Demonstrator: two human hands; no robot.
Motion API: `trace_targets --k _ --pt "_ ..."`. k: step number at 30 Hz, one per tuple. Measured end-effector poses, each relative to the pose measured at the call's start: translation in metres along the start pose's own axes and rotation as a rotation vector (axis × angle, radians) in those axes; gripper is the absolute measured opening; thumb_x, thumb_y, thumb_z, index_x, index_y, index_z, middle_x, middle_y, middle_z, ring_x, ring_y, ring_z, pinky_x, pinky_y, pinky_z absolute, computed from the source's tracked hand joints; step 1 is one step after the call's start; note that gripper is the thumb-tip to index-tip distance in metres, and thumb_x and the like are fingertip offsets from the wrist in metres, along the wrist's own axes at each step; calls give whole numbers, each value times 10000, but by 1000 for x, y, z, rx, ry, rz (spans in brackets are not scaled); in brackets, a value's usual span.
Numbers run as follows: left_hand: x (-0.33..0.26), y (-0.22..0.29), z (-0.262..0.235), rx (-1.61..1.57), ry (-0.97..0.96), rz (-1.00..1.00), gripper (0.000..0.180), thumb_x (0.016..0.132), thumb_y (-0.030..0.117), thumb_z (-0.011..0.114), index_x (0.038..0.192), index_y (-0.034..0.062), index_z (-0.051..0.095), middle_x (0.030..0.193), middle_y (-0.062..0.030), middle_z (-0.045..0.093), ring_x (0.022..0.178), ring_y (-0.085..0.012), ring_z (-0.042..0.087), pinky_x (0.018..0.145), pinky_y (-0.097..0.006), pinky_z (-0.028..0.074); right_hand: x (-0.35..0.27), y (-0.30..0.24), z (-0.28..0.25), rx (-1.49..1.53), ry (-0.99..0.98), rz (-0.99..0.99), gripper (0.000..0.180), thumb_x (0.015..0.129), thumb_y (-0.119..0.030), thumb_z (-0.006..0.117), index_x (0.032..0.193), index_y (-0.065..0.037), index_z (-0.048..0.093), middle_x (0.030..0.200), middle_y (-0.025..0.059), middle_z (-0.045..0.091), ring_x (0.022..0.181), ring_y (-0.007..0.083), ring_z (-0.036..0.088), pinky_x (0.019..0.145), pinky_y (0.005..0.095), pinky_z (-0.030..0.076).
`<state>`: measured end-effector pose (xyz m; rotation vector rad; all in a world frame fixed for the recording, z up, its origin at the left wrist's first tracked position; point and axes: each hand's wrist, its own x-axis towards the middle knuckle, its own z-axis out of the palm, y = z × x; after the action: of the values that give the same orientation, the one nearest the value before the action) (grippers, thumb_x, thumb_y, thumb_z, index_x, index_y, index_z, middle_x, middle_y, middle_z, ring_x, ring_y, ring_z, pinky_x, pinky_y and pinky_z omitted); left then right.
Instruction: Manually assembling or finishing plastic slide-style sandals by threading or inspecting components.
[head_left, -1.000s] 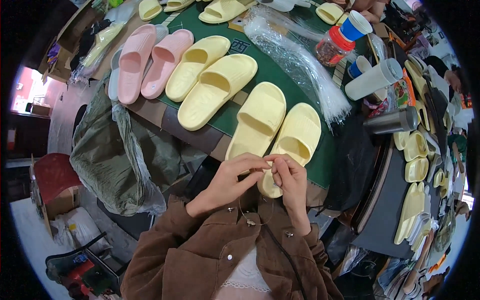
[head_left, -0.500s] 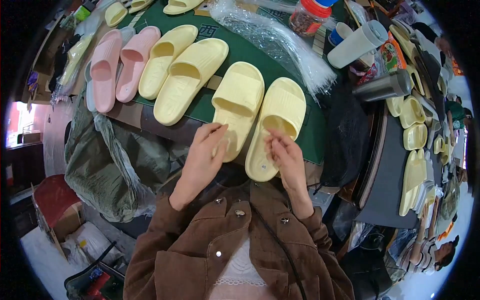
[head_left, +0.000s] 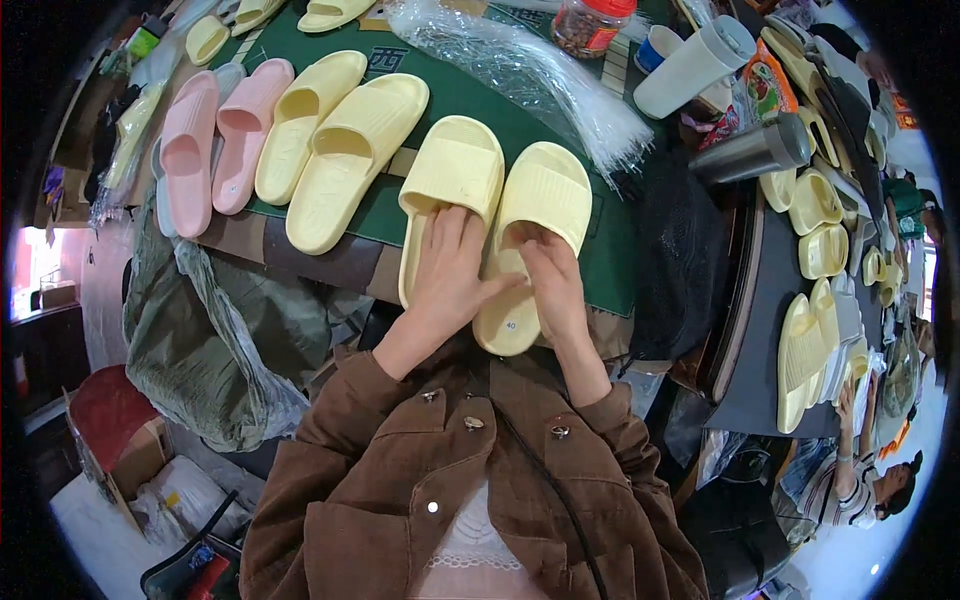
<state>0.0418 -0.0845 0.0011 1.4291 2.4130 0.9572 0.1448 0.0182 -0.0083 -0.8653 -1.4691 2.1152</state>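
Two pale yellow slide sandals lie side by side in front of me at the table's near edge, toes pointing away. In the left slide [head_left: 452, 160], the fingers of my left hand [head_left: 447, 265] reach under the strap, their tips hidden. My left thumb sticks out to the right over the other slide. My right hand [head_left: 554, 290] has its fingers stretched into the foot opening of the right slide [head_left: 547, 190]; the strap covers their tips. A small round sticker [head_left: 511, 326] sits on that slide's heel. Neither hand lifts a slide.
Left stand another yellow pair [head_left: 357, 165] and a pink pair [head_left: 188, 150]. Clear plastic wrapping [head_left: 500, 60] lies behind. At right are a white tumbler [head_left: 694, 68], a steel cup [head_left: 752, 150] and a red-lidded jar [head_left: 588, 28]. More slides [head_left: 803, 350] cover a side table, where a person [head_left: 850, 485] works.
Both hands have moved forward, and their fingers have gone from above the footbeds to under the straps. The whole view has shifted slightly, with the slides now further left in it.
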Motion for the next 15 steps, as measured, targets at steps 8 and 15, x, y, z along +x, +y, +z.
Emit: trace_targets --k 8,15 --pt "2 -1 1 8 70 56 549 744 300 729 1100 -55 506 1167 -201 444 1099 -400 406 959 -463 327 0 6 -6 -69 -16 -27 325 945 -98 437 1237 32 494 1154 78 572 1044 143 523 927 268 391" --pt "5 -3 13 41 178 -11 348 780 273 685 912 -23 556 1007 -165 501 995 -363 450 878 -466 338 -2 2 -4 -87 5 59 313 954 -80 452 1241 41 485 1163 110 590 1048 177 548 924 283 403"
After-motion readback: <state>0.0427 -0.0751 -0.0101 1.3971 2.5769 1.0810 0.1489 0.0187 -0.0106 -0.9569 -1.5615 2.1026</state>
